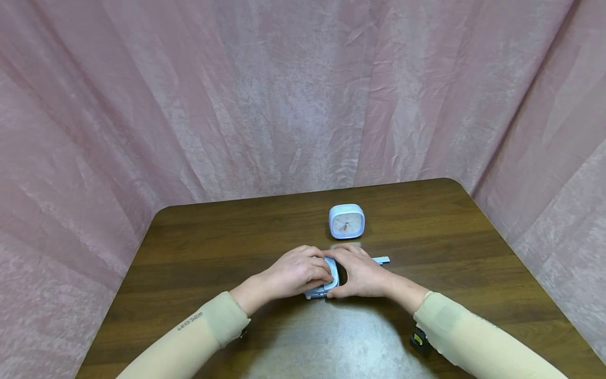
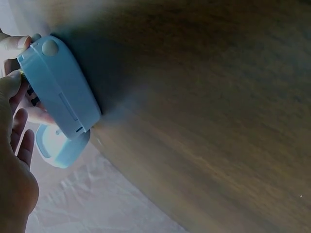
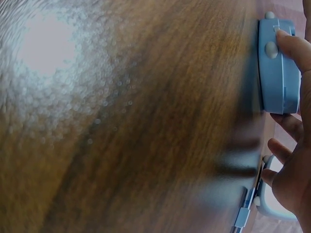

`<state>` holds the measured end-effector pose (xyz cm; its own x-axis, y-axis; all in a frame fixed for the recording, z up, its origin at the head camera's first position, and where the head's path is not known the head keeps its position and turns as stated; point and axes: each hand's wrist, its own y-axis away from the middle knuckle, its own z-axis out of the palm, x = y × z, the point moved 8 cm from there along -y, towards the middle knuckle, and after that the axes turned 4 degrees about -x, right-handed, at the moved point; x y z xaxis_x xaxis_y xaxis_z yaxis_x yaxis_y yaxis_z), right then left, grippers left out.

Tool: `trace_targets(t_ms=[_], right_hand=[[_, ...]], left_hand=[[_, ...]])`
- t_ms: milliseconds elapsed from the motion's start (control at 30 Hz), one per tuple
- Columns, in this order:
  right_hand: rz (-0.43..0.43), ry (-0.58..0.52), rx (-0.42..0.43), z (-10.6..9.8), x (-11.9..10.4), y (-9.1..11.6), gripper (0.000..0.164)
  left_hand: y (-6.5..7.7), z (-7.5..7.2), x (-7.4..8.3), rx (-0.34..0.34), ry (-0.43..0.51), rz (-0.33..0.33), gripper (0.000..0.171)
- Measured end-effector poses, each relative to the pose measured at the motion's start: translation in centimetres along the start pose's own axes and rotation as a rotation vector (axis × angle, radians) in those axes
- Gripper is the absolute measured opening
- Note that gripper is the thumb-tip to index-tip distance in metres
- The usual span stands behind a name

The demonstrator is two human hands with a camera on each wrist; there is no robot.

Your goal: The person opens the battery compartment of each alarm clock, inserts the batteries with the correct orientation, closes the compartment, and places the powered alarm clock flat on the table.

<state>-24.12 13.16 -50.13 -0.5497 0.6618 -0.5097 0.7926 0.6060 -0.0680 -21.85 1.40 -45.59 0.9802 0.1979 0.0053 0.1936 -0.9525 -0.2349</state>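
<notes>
A light-blue alarm clock [image 1: 333, 269] lies on the wooden table between the two hands, its round pale feet toward the person. My right hand [image 1: 362, 273] grips it, the thumb at the near side and the fingers reaching round the far side. Over its upturned side bends my left hand [image 1: 300, 271]. In the left wrist view, its fingertips meet at dark slots on the clock [image 2: 60, 87], with a small yellow-tinged thing [image 2: 22, 72] between them, mostly hidden. Past the right hand lies a thin light-blue strip [image 1: 381, 260].
Another light-blue alarm clock [image 1: 347, 221] stands upright behind the hands, its dial facing the person. The wooden table [image 1: 227, 226] has rounded back corners, and pink curtains [image 1: 293, 95] hang behind it and at both sides. Bright glare covers the table's near middle.
</notes>
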Motion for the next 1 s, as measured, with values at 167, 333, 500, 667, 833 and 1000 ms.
trace_targets(t_ms=[167,333,500,667,833,1000], right_hand=[[-0.007,-0.001,0.006,-0.11,-0.05,-0.01,0.092],[-0.011,-0.001,0.005,-0.12,-0.11,-0.01,0.091],[-0.011,0.001,0.006,-0.17,-0.18,-0.02,0.090],[-0.014,0.012,0.010,-0.22,-0.22,-0.06,0.089],[-0.013,0.008,0.015,-0.27,-0.24,-0.05,0.090],[-0.011,0.008,0.012,-0.04,-0.22,-0.11,0.089]], left_hand=[[-0.01,-0.16,0.07,0.002,-0.017,0.023,0.013],[0.02,-0.25,0.11,-0.019,-0.006,0.016,0.013],[0.09,-0.29,0.14,-0.045,0.019,0.004,0.019],[0.23,-0.18,0.15,-0.065,0.013,0.009,0.026],[0.38,-0.05,0.15,-0.070,0.017,0.017,0.031],[0.67,0.15,0.26,-0.086,-0.004,0.020,0.034]])
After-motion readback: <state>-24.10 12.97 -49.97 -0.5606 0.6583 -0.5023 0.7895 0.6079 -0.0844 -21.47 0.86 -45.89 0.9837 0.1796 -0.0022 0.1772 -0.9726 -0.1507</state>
